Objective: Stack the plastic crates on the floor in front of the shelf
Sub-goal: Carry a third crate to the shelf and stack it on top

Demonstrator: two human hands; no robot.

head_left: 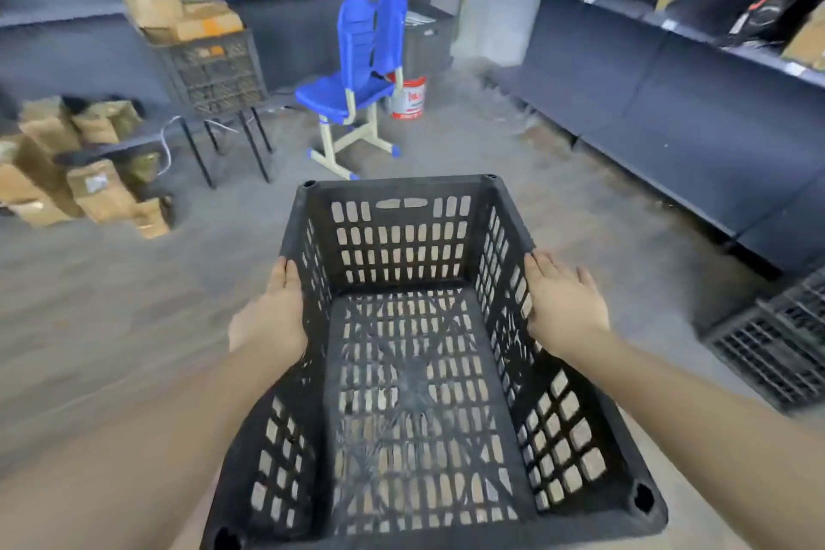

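I hold an empty black plastic crate [404, 246] in the air in front of me, its open top facing up and tilted towards me. My left hand [272, 313] lies flat against its left wall at the rim, fingers pointing forward. My right hand [564, 304] presses flat on the right wall and rim in the same way. More black crates [768, 353] sit on the floor at the lower right, at the foot of the dark shelf [669, 112]; they are cut off by the frame edge.
A blue chair [357, 89] and a red-and-white bucket [408, 98] stand ahead on the grey floor. At the left, a table carries another crate [214, 71] filled with cardboard boxes, and brown packages [67, 179] pile beside it. Bagged goods lie on the right shelf.
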